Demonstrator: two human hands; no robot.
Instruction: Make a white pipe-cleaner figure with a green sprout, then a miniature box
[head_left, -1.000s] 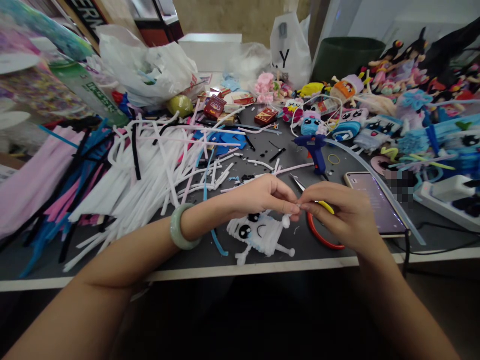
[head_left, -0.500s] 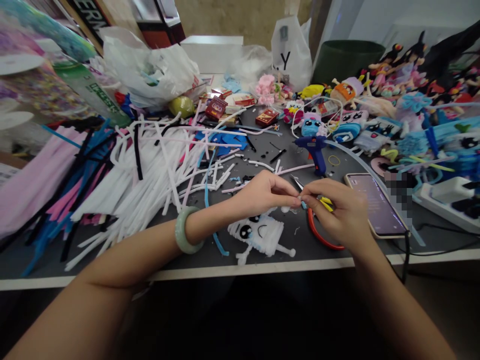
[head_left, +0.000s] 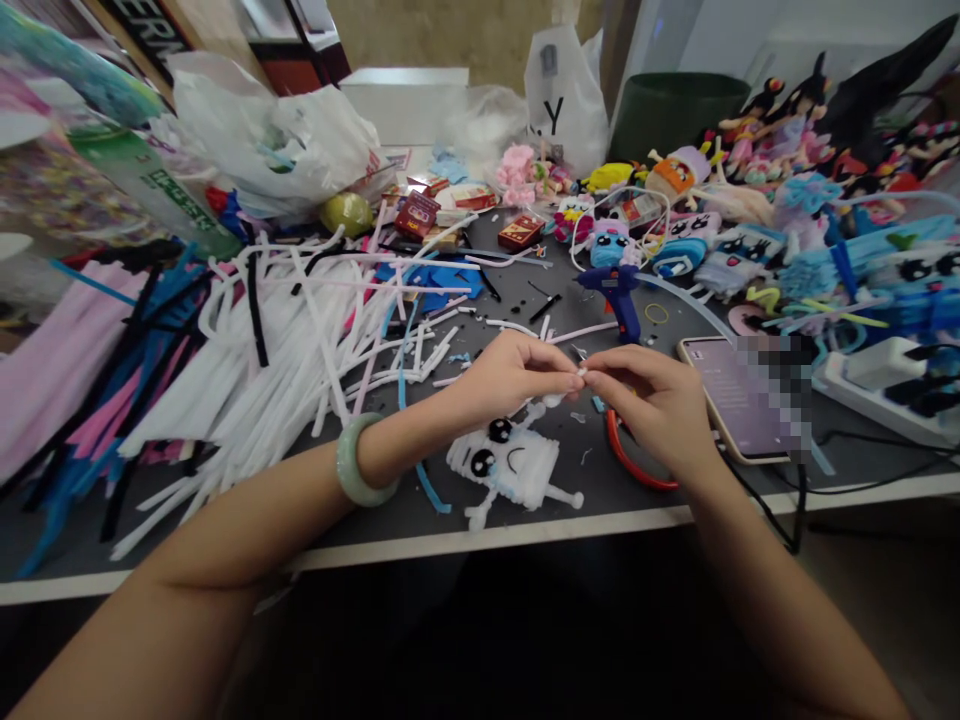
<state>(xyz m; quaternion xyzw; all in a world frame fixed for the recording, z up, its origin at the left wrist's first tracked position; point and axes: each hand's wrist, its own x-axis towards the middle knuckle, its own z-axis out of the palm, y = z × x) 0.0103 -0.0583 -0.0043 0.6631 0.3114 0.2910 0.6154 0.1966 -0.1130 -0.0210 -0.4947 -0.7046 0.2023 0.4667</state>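
Both hands have drifted left; left hand [head_left: 517,375] and right hand [head_left: 649,395] pinch a tiny fuzzy white piece [head_left: 580,373] fingertip to fingertip, above the fluffy white pipe-cleaner figure [head_left: 506,465] on the worktop [head_left: 390,520].

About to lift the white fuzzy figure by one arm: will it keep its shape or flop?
The white fuzzy figure looks wound from pipe cleaners, so probably light and springy. Its thin limbs would likely bend, and its fuzz should resist sliding on the table.
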